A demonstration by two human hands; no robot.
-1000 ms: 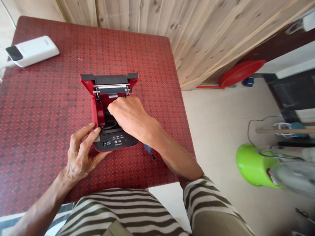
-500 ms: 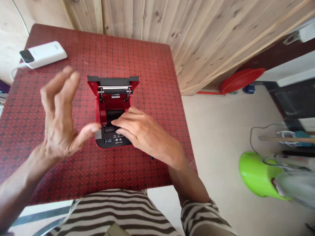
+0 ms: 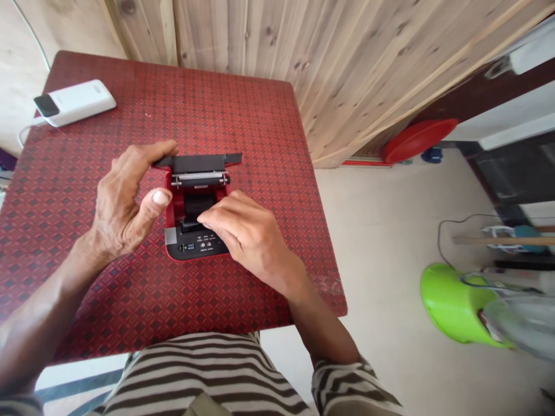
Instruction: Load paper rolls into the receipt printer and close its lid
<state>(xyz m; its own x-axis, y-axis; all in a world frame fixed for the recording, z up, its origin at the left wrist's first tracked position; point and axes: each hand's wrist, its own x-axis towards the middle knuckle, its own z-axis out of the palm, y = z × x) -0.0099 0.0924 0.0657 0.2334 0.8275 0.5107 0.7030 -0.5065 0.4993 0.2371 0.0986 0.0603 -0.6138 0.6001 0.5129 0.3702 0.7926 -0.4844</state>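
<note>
A red and black thermal printer [image 3: 195, 247] sits on the table with its lid raised. My left hand [image 3: 125, 199] is at the lid's left end, fingertips on the black lid bar [image 3: 195, 164] and the thumb apart from it. My right hand [image 3: 247, 238] lies over the printer's front, its fingertips on a black block [image 3: 197, 206] inside the open compartment. A metal roller bar [image 3: 199, 179] runs along the lid's underside. That hand hides part of the compartment and the control panel.
The table has a red patterned cover [image 3: 173, 75], and a white power bank [image 3: 73, 103] with a cable lies at its far left. A wooden wall [image 3: 303, 46] stands behind it. On the floor to the right are a red basin [image 3: 418, 140] and a green bucket [image 3: 455, 306].
My left hand has moved from the air beside the printer onto the lid's left end. The lid now stands lower toward the printer body. My right hand has moved slightly back over the front panel.
</note>
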